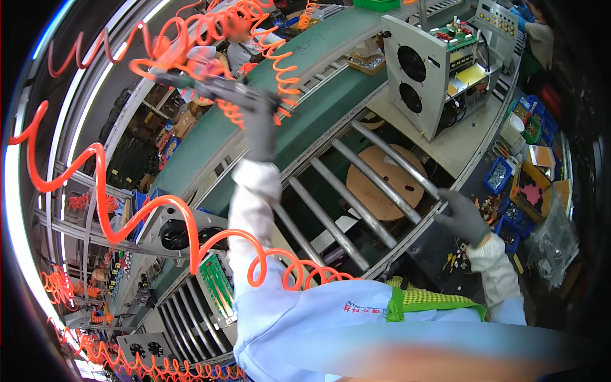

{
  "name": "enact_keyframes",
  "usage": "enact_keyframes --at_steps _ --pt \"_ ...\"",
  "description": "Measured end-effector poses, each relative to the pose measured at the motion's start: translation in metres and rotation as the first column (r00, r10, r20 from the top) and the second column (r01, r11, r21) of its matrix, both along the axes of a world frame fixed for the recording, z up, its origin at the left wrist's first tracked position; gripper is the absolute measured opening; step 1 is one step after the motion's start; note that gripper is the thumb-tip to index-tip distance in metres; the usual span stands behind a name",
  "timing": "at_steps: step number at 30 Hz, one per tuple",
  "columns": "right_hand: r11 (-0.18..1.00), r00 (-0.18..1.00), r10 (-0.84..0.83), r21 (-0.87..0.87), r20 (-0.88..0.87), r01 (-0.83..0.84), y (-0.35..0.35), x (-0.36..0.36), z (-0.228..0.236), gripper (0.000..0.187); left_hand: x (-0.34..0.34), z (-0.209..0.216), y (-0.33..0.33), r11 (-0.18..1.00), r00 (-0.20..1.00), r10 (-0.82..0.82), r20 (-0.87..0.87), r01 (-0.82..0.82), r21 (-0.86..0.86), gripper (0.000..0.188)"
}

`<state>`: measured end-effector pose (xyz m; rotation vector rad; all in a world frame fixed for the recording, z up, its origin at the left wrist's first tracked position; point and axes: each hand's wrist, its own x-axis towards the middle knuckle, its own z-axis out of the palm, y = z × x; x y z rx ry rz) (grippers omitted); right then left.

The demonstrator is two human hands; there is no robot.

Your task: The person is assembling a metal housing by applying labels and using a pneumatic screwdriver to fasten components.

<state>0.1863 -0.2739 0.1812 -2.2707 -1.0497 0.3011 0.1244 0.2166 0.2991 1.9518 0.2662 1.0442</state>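
Note:
My left hand (259,130), in a grey glove, is raised at the upper middle, closed around a dark air screwdriver (232,92). The tool lies roughly level, its tip toward the left, amid coiled orange hoses (184,48); motion blurs its outline. On the right, my grey-gloved right hand (466,219) is beside the conveyor's near rail (420,232). Its fingers are apart, with nothing seen in them. Beyond it, a grey metal cabinet (398,51) with two black fans stands on a board (439,149), with a green circuit board (455,35) on top.
Steel rollers (347,197) span the conveyor, above a round brown disc (385,181). Blue parts bins (498,175), a yellow box (531,191) and a clear plastic bag (554,242) crowd the right. An orange coiled hose (194,239) crosses in front of my left arm. People work at the far side.

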Motion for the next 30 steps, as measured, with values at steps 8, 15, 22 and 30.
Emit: enact_keyframes --at_steps 8,15,22,30 --pt "0.849 0.995 0.031 0.522 0.094 -0.076 0.107 -0.052 0.04 0.083 -0.057 -0.132 -0.243 0.707 0.725 -0.688 -0.022 0.664 -0.244 0.05" --pt "0.74 0.835 0.043 0.579 -0.549 0.343 -0.042 -0.06 -0.023 0.041 -0.094 -0.137 -0.254 0.728 0.419 -0.584 -0.696 0.65 -0.219 0.054" --pt "0.935 0.963 -0.258 0.233 -0.075 0.268 -0.27 -0.108 0.029 0.042 -0.279 -0.219 -0.19 0.948 0.467 0.052 -0.883 0.254 0.191 0.039" --pt "0.927 0.934 -0.353 0.157 0.061 0.341 -0.365 -0.138 0.023 0.044 -0.07 -0.277 -0.45 0.78 0.518 -0.367 -0.772 0.624 0.048 0.036"
